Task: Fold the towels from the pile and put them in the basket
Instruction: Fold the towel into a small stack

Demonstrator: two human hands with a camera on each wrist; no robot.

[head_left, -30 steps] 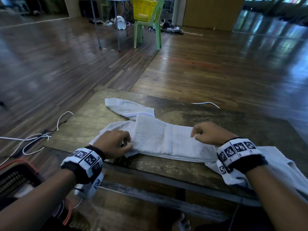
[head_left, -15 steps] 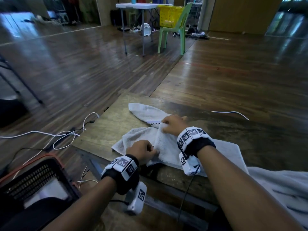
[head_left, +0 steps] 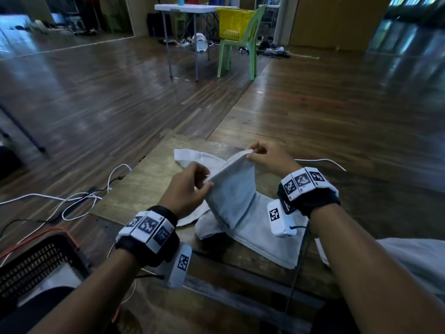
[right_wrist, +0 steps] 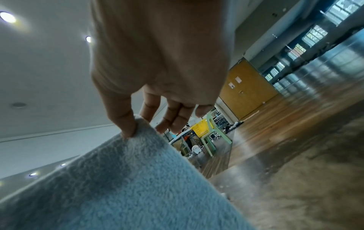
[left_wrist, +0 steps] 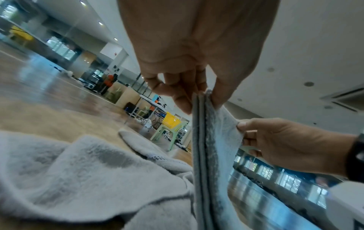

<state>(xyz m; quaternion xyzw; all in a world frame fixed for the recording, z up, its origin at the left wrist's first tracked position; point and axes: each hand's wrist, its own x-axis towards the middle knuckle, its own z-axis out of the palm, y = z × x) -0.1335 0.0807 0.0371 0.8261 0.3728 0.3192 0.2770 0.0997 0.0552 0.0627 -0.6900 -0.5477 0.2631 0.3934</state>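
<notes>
A folded white towel [head_left: 237, 203] stands lifted at one end above the wooden table [head_left: 144, 189], its other end lying on the tabletop. My left hand [head_left: 204, 183] pinches the near upper corner of its stacked layers [left_wrist: 202, 109]. My right hand [head_left: 252, 151] pinches the far upper corner [right_wrist: 135, 124]. A second white towel [head_left: 192, 156] lies flat underneath and behind it. The dark mesh basket [head_left: 36, 261] with an orange rim sits on the floor at lower left.
More white cloth [head_left: 409, 261] hangs off the table's right front. White and black cables [head_left: 72, 198] trail on the floor left of the table. Far back stand a green chair [head_left: 240, 56] with a yellow basket [head_left: 234, 24] and a white folding table [head_left: 183, 8].
Both hands have lifted the left end of the towel off the table. The right hand came over from the right end to the far corner, and the head turned left.
</notes>
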